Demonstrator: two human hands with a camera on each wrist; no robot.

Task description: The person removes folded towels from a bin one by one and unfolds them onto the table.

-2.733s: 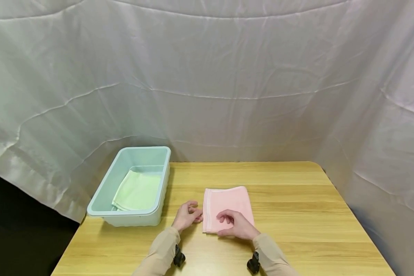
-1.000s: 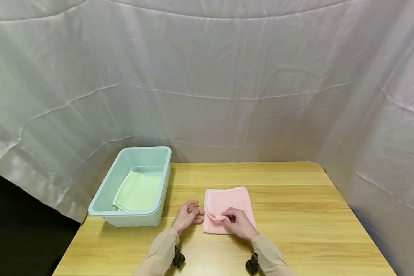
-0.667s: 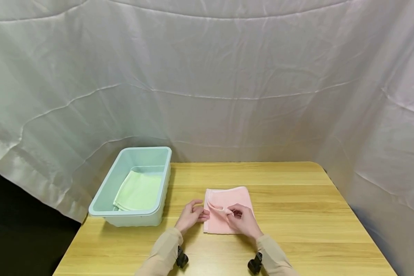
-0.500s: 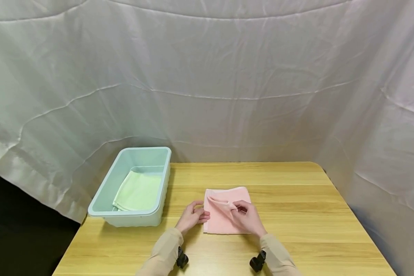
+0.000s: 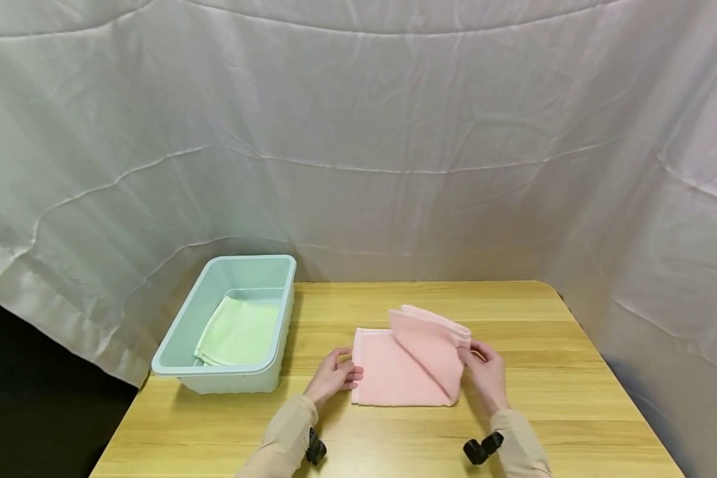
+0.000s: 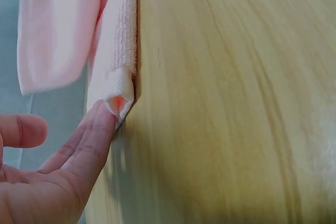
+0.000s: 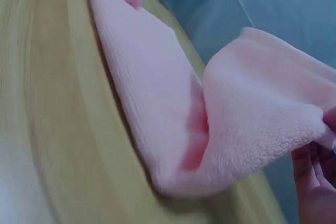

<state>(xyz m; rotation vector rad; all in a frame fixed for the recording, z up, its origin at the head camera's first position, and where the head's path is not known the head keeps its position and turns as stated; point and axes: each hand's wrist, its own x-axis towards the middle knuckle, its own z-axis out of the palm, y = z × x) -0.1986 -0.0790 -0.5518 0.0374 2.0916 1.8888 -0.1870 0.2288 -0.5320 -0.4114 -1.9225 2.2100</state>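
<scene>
A pink towel [image 5: 385,372] lies partly folded on the wooden table, its upper layers lifted and swung back at the right. My right hand [image 5: 487,376] pinches the raised edge of those layers. In the right wrist view, the lifted part of the towel [image 7: 262,98] curves up from the flat part, and only some of that hand's fingers show at the right border. My left hand [image 5: 330,377] touches the towel's left edge with extended fingers. In the left wrist view, its fingertips meet the folded white-hemmed corner [image 6: 119,95], thumb held apart.
A pale blue-green plastic bin [image 5: 182,315] stands on the left of the table [image 5: 532,345], with a folded light green towel [image 5: 241,332] inside. Grey curtains [image 5: 406,206] hang behind the table and along its sides.
My right hand first took hold of the pink towel's top layers, then moved right, peeling them up and over. My left hand shifted slightly right onto the towel's left edge.
</scene>
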